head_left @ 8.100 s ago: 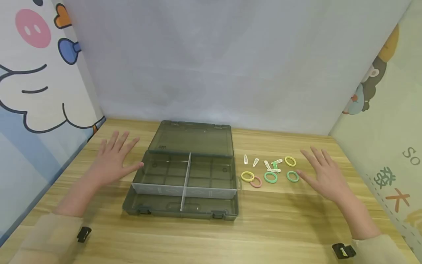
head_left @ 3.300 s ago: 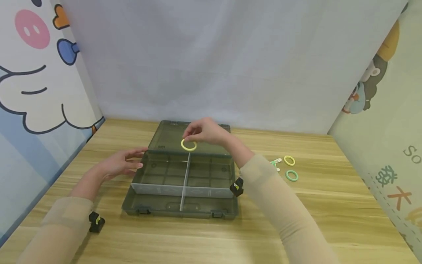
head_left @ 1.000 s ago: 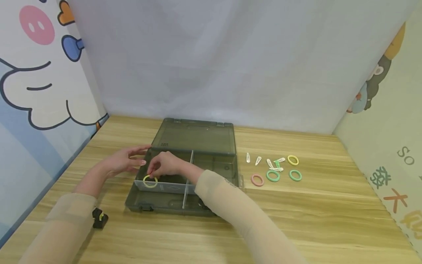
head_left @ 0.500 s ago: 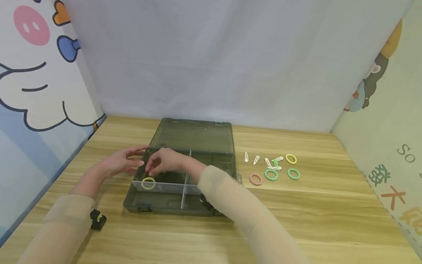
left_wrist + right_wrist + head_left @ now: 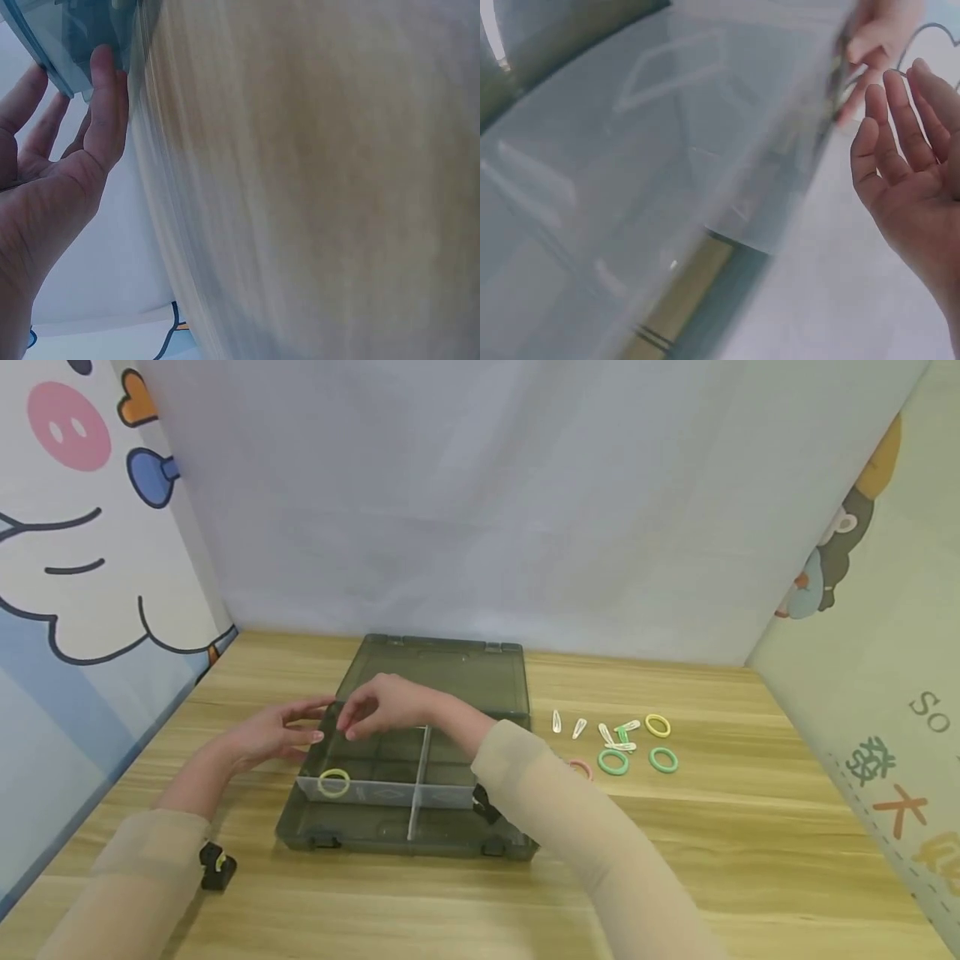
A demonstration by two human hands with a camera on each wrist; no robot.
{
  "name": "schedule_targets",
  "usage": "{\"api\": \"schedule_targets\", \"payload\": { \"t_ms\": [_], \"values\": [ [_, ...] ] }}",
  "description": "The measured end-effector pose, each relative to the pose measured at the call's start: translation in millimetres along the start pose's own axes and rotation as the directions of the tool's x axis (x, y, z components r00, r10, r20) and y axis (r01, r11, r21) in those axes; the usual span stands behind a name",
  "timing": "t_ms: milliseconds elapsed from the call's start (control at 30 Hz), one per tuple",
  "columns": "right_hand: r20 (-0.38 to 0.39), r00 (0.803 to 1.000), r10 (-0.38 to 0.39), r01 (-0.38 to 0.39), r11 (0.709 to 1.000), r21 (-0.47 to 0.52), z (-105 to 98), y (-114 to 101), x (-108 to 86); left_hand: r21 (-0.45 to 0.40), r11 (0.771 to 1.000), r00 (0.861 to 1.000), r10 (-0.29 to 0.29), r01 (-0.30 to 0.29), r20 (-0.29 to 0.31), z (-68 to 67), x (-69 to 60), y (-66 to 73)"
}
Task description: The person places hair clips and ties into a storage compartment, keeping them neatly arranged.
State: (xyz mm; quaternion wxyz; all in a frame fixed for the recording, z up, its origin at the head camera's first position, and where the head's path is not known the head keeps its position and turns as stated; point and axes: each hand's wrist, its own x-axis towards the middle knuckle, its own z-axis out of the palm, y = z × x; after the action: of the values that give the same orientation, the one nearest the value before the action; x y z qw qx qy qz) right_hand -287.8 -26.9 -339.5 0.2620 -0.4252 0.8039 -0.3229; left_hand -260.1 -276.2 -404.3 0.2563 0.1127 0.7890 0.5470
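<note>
My left hand touches the left side of the dark translucent box, fingers loosely spread; in the left wrist view its fingertips meet the box's corner. My right hand hovers above the back-left compartment, thumb and fingers apart, holding nothing; the right wrist view shows its relaxed fingers. Below it, a yellow hair tie overlaps the left end of the pale divider; I cannot tell which side it is on. The box lies open, its lid folded back.
Right of the box lie a pink hair tie, partly behind my right sleeve, two green hair ties, another yellow hair tie, and several white and green snap hair clips. A grey-white cloth hangs behind the wooden table.
My right hand carried a yellow hair tie from the table to the box's left side and let it go. It has since risen slightly. My left hand came to the box's edge and stays there.
</note>
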Motion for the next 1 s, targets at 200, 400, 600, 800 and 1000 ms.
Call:
{"api": "schedule_targets", "payload": {
  "t_ms": [200, 400, 600, 800, 1000],
  "values": [
    [-0.004, 1.000, -0.029, 0.029, 1.000, -0.008, -15.3, -10.8, -11.5, 0.008, 1.000, 1.000, -0.004, 0.004, -0.002, 1.0, -0.7, 0.9],
    [0.004, 0.996, -0.090, 0.090, 0.996, -0.010, -29.1, -24.7, -27.9, 0.019, 1.000, 1.000, -0.016, 0.016, -0.006, 1.2, -0.6, 3.5],
    [-0.006, 0.990, -0.139, 0.139, 0.990, -0.005, -39.2, -36.1, -47.7, 0.012, 1.000, 1.000, -0.012, 0.012, 0.000, 2.2, -1.1, 4.4],
    [-0.040, 0.981, -0.191, 0.187, 0.978, -0.097, -50.6, -41.7, -70.7, 0.012, 1.000, 1.000, -0.010, 0.010, -0.010, 2.2, 0.3, 3.2],
    [-0.065, 0.977, -0.205, 0.194, 0.971, -0.141, -59.7, -40.3, -94.4, 0.034, 0.999, 1.000, -0.004, 0.004, -0.017, 1.5, 0.6, 1.8]
  ]
}}
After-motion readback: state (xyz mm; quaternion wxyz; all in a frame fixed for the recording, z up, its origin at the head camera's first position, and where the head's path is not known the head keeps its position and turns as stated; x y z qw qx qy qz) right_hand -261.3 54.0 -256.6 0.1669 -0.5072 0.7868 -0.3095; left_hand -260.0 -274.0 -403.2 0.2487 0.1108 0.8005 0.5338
